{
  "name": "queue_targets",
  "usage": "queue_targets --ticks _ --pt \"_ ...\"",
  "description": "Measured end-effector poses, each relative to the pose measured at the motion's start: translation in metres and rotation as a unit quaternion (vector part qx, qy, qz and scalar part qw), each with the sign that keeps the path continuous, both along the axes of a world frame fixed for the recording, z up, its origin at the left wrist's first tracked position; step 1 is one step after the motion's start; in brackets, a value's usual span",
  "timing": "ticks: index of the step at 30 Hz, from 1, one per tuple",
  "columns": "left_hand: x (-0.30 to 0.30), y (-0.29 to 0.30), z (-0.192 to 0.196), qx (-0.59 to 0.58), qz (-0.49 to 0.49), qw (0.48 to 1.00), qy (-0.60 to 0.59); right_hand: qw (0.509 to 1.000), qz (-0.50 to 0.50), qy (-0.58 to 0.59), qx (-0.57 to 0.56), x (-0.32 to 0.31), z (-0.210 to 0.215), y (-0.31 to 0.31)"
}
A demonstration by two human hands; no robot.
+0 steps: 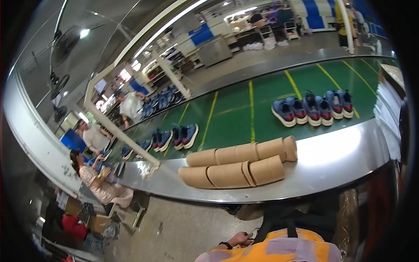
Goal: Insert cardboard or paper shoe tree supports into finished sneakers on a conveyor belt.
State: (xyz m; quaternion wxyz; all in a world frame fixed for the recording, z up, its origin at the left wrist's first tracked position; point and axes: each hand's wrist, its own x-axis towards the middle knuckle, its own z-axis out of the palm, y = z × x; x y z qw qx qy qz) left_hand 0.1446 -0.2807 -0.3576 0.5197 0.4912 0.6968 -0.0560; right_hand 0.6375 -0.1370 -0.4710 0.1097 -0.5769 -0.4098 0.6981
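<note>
Clearly, the head view puts the hands at its margin. The left hand (pixel 241 239), a black wristband (pixel 226 245) behind it, hangs low beside the person's orange-and-purple shirt (pixel 297 251), below the counter and apart from everything on it. Its fingers look loosely bent, though whether they close on something small is too unclear to say. The right hand is out of sight, so its fingers cannot be judged.

Nearest the left hand on the shiny metal ledge (pixel 336 153) lie two rows of brown cardboard-like rolls, the front row (pixel 233 174) just before the back row (pixel 240 153). Beyond them, blue athletic shoes (pixel 312 109) stand close together on the green conveyor belt (pixel 231 113), with more shoes (pixel 188 135) farther left.

Both rows are rounded and the ledge looks smooth, with no visible lip, so a knock from a hip or sleeve could send the front row over the near edge. Pushed the other way, the back row might tip onto the belt; if that runs, it could drag rolls into the shoes.
</note>
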Motion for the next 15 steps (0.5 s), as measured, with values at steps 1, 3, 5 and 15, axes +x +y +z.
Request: queue_targets --ticks 1,3,5,15 --pt "0.001 -0.009 0.003 0.021 0.051 0.998 0.009 1.0 0.019 0.003 0.001 -0.009 -0.001 0.01" --pt "-0.001 -0.023 0.002 0.04 0.108 0.993 0.022 0.999 0.04 0.008 0.005 -0.019 -0.001 0.026" --pt "-0.009 -0.034 -0.013 -0.015 0.121 0.991 0.045 0.999 0.047 0.015 0.009 -0.021 -0.002 0.041" --pt "-0.004 -0.04 -0.013 -0.233 0.281 0.931 0.025 0.998 0.032 0.053 -0.007 -0.051 -0.03 0.145"
